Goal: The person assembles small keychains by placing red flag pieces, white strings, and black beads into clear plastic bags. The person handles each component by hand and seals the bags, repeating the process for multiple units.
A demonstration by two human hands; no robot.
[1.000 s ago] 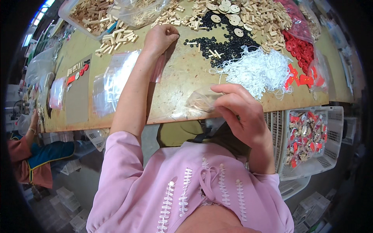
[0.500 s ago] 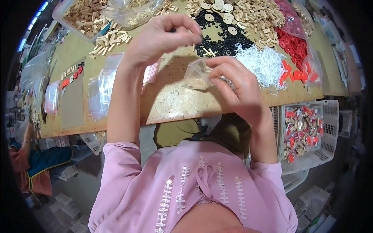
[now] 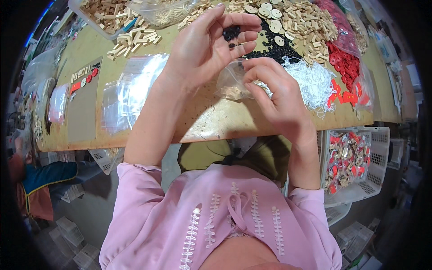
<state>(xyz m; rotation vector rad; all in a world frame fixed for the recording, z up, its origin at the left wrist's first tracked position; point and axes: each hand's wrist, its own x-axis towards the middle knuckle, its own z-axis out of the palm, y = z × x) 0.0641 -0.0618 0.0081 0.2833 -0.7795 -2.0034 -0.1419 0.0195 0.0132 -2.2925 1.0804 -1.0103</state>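
Note:
My left hand (image 3: 211, 45) is turned palm up above the table, its fingers loosely curved, with a few small black beads (image 3: 231, 33) resting against them. Just below and to the right, a small clear plastic bag (image 3: 231, 81) stands with its mouth spread; pale wooden pieces show at its bottom. My right hand (image 3: 276, 92) pinches the bag's edge between thumb and fingers. Past both hands lies a pile of loose black beads (image 3: 274, 45), partly covered by my left hand.
White string (image 3: 310, 85) and red discs (image 3: 344, 63) are heaped to the right. Wooden blocks (image 3: 315, 27) and round discs (image 3: 279, 41) lie at the back. Flat empty bags (image 3: 130, 103) and a sample board (image 3: 83, 117) sit left. A white crate (image 3: 373, 166) of filled bags stands lower right.
My left hand has turned from a closed, palm-down pose to palm up, showing the black beads, and shifted right over the bag. My right hand still grips the bag.

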